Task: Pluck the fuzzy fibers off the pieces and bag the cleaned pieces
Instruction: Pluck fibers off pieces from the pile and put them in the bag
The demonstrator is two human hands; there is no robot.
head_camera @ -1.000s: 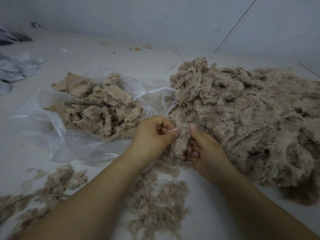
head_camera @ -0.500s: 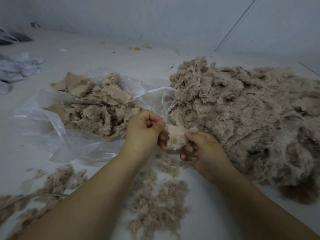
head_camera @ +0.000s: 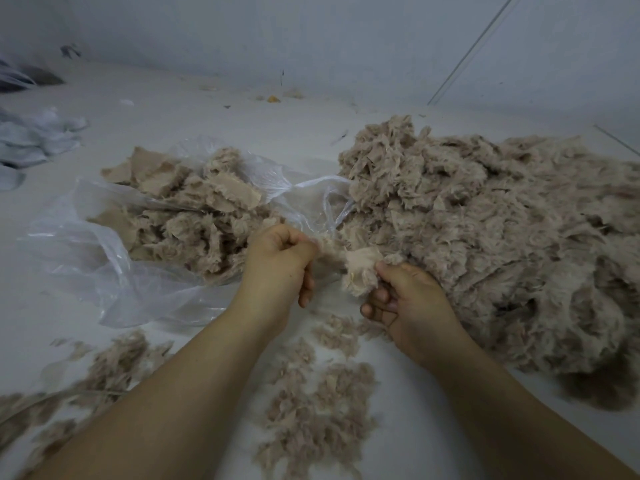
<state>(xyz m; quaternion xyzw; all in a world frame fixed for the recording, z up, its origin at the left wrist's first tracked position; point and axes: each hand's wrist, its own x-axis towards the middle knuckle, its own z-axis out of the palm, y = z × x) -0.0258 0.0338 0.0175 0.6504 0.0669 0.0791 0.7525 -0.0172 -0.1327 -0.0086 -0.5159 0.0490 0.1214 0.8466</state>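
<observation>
My right hand grips a small beige fuzzy piece with its bare backing turned up. My left hand pinches a tuft of fibers at the piece's left edge. A clear plastic bag lies open at the left and holds many beige pieces. To the right spreads a large heap of fuzzy pieces. Plucked fibers lie scattered on the white surface below my hands.
More loose fluff lies at the lower left. Pale grey cloth sits at the far left edge. A wall runs along the back, with small bits of debris at its foot.
The piece has turned so its backing faces up and has sunk a little. My left hand has moved left, drawing a tuft away from the piece. My right hand holds lower on it.
</observation>
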